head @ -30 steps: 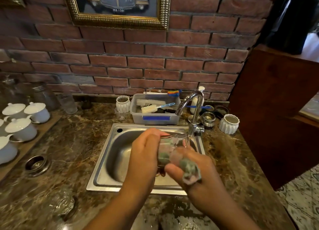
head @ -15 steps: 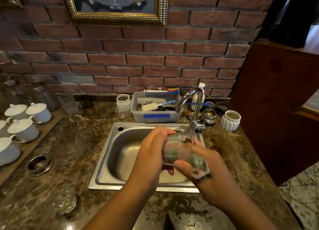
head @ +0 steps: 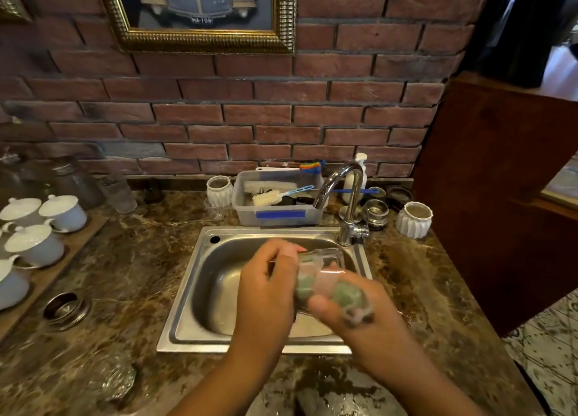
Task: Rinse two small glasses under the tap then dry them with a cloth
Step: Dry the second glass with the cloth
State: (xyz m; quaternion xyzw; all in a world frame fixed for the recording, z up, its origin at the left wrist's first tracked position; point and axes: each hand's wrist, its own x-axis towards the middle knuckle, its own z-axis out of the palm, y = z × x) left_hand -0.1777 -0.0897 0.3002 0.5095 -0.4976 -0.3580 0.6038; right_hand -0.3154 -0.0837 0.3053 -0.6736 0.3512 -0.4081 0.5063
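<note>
left hand grips small clear glass, right hand pinches greenish cloth stuffed inside, over steel sink, curved chrome tap behind

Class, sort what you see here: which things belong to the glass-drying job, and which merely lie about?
In use: glass, cloth, left hand, right hand, sink, tap.
Lying about: lidded white cups, brush tub, ribbed white pot, framed picture.

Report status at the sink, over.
Left hand grips small glass over sink. Right hand holds green cloth stuffed inside. Nothing blocking.
</note>
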